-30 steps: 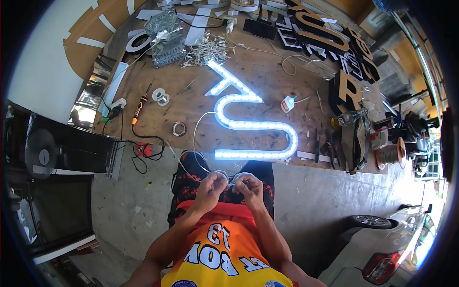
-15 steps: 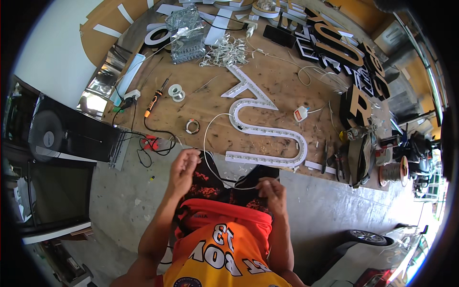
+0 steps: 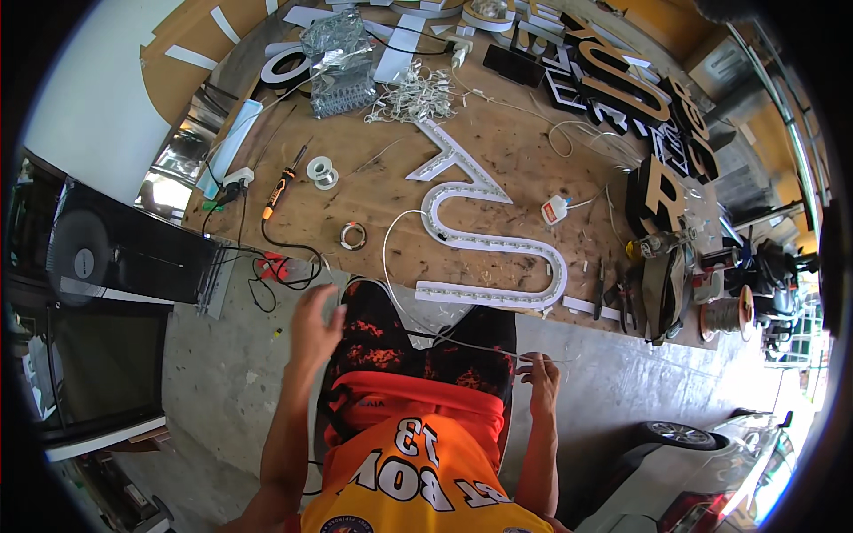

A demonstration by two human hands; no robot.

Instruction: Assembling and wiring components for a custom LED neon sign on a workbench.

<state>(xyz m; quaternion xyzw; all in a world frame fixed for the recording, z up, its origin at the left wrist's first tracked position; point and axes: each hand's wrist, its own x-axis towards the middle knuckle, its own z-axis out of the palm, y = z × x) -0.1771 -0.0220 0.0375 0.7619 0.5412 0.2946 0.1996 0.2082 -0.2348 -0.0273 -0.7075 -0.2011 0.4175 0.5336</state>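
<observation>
My left hand [image 3: 315, 330] is raised off the table's near edge with its fingers apart and nothing in it. To the right, over my lap, my right hand [image 3: 540, 380] has its fingertips closed loosely on a thin white wire [image 3: 462, 343], whose free end sticks out beyond the fingers. The wire curves up from my lap to the white S-shaped sign letter [image 3: 498, 240], lined with small LED modules. A second white letter piece [image 3: 462, 164], similarly lined, lies against its far end. Nearest my left hand on the table is a small ring of coloured wire [image 3: 353, 235].
On the wooden table [image 3: 355, 191] lie a soldering iron [image 3: 283, 191], a solder spool [image 3: 322, 173], a small white bottle [image 3: 554, 210] and a heap of LED strings [image 3: 418, 93]. Finished letters [image 3: 657, 200] stand at the right. Pliers [image 3: 627, 306] rest by the near edge.
My right hand has moved right along the wire, which now stretches straighter across my lap. My left hand has moved down and left, its fingers spreading.
</observation>
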